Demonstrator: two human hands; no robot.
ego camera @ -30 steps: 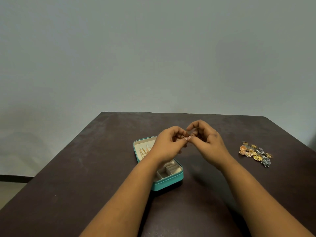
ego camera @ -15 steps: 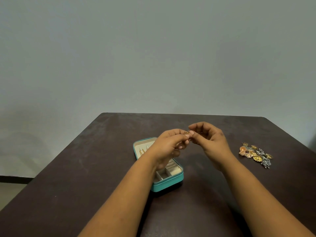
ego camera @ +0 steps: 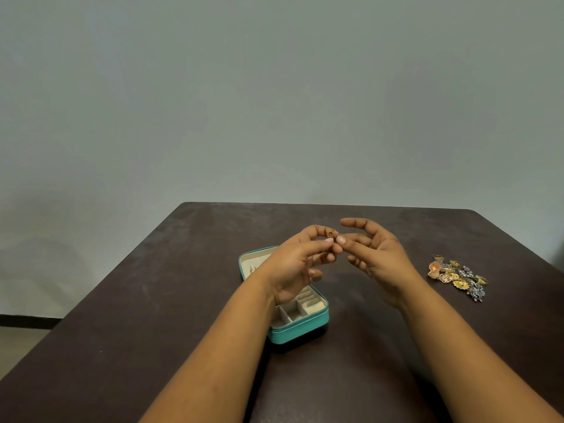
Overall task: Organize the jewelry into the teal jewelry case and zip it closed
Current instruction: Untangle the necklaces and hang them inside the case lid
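Note:
The teal jewelry case lies unzipped on the dark table, its cream compartments showing; my left forearm covers its middle. Gold earrings sit in its far half. My left hand hovers above the case and pinches a small gold earring between thumb and forefinger. My right hand is just right of it with fingers spread and relaxed, holding nothing, its thumb tip close to the earring. A pile of loose gold and silver jewelry lies at the right of the table.
The dark brown table stands against a plain grey wall. Its left edge drops to a light floor. Bare tabletop lies left of the case and between the case and the jewelry pile.
Both hands pinched the small earring together before. My right hand has let go and spread its fingers, and the earring stays in my left hand.

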